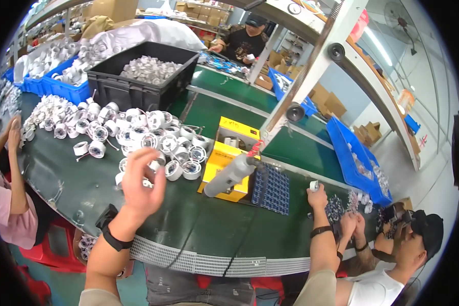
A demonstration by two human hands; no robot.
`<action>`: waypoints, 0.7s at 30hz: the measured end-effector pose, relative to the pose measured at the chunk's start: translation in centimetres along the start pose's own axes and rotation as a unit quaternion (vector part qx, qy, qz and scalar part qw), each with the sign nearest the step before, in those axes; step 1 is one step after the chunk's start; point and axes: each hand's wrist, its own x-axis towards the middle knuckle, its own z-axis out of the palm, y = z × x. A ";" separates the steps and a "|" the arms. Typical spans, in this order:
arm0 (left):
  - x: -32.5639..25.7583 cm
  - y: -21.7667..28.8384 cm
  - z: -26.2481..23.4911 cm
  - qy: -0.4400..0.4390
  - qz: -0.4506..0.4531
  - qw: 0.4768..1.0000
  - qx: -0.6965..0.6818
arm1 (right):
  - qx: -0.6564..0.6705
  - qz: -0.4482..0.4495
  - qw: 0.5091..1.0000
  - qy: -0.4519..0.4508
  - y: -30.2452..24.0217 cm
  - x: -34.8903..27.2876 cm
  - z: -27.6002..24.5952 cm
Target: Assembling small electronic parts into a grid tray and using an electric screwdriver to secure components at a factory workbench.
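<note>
My left hand (142, 183) is raised at the near edge of a pile of white round housings (137, 133), some with thin wires trailing out. Its thumb and fingers are apart. White parts show behind the fingers, and none is plainly gripped. My right hand (317, 199) is closed on a small white round housing (313, 185), held above the right part of the green table. Between my hands hangs a grey cylindrical power screwdriver (227, 177), in front of a yellow box (220, 162) with small parts inside. Beside that lies a dark blue panel of circuit boards (272, 191).
A black crate (137, 91) of small pale parts stands behind the pile, next to blue bins (69, 92). Another long blue bin (344, 158) is at the right. A slanted metal post (311, 76) rises mid-table. Co-workers sit at both sides; another person (246, 41) is opposite.
</note>
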 end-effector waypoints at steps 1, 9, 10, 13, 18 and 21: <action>-0.3 0.2 0.1 -0.004 0.007 0.999 -0.034 | 0.005 -0.049 0.998 0.034 0.1 -1.1 -0.3; -1.2 1.2 1.3 -0.183 0.011 0.975 -0.127 | 0.253 -0.204 0.930 0.172 -3.5 -7.5 -3.1; -1.4 1.1 1.3 -0.217 0.013 0.966 -0.140 | 0.313 -0.201 0.920 0.121 -4.6 -9.7 -4.3; -1.8 1.0 1.8 -0.312 0.006 0.935 -0.169 | 0.367 -0.274 0.887 0.060 -7.2 -16.9 -6.3; -2.4 2.5 2.8 -0.573 -0.086 0.785 -0.219 | 0.310 -0.480 0.821 -0.026 -10.3 -24.1 -6.1; -4.6 2.5 3.0 -0.575 -0.184 0.748 -0.276 | 0.358 -0.505 0.785 -0.023 -12.2 -25.0 -6.1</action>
